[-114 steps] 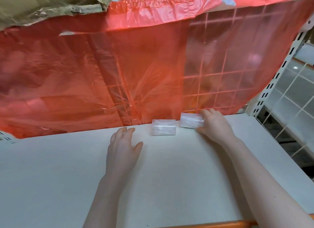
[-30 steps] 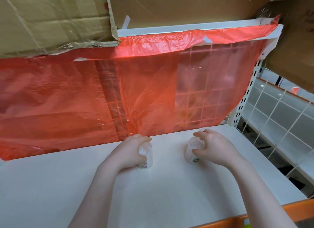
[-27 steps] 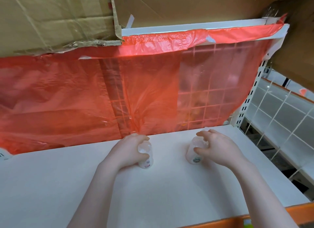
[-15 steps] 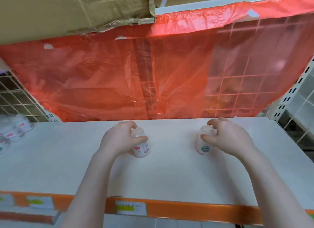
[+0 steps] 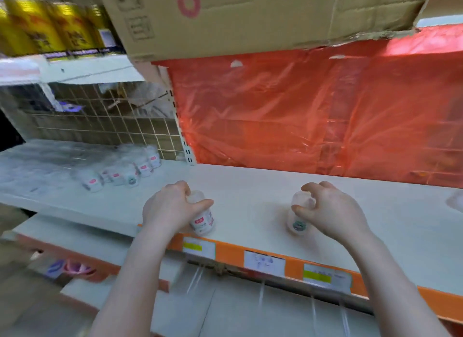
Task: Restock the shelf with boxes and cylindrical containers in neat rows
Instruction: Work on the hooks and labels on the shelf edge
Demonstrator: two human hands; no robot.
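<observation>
My left hand [image 5: 172, 208] grips a red-label bottle [image 5: 202, 221] close to the shelf [image 5: 250, 186] front edge. My right hand [image 5: 330, 208] is curled round the green-label bottle [image 5: 298, 221], further in. Risk: a nudge topples the left bottle over the lip.

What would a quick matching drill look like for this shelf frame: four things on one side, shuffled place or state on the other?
Things:
1. red-label bottle
2. green-label bottle
3. cluster of bottles
4. cardboard box

Places or states:
A. overhead, above the red plastic sheet
B. gripped by the left hand, near the front edge
C. on the neighbouring shelf bay to the left
D. under the right hand, pinched at the top

Pairs: 1-B, 2-D, 3-C, 4-A
</observation>
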